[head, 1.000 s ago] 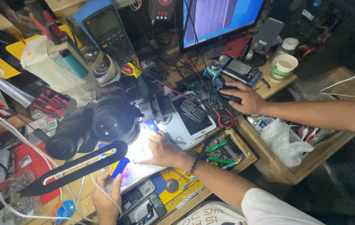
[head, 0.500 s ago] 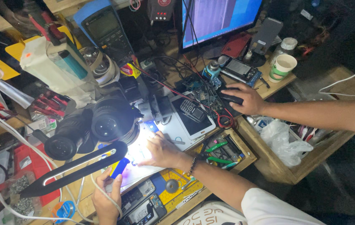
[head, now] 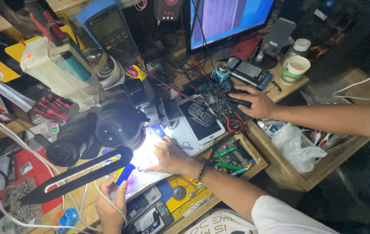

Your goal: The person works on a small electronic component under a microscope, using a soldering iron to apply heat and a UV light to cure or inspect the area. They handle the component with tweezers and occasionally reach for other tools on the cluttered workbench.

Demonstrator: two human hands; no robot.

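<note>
My left hand (head: 110, 207) comes up from the bottom edge and grips a blue-handled tool (head: 124, 173), its tip pointing into the brightly lit patch under the black stereo microscope (head: 107, 130). My right hand (head: 170, 157), with a beaded bracelet at the wrist, rests fingers-down on the lit white work surface (head: 144, 160) beside the tool. What lies under its fingertips is washed out by the glare. Another person's hand (head: 254, 102) reaches in from the right and lies on a dark mouse among circuit boards.
A black lamp arm (head: 76, 175) crosses in front of my left hand. A tablet with a small keypad phone (head: 200, 115) lies right of the microscope. A multimeter (head: 111, 30), a monitor (head: 228, 19), a paper cup (head: 295, 69) and a tool tray (head: 232, 156) crowd the bench.
</note>
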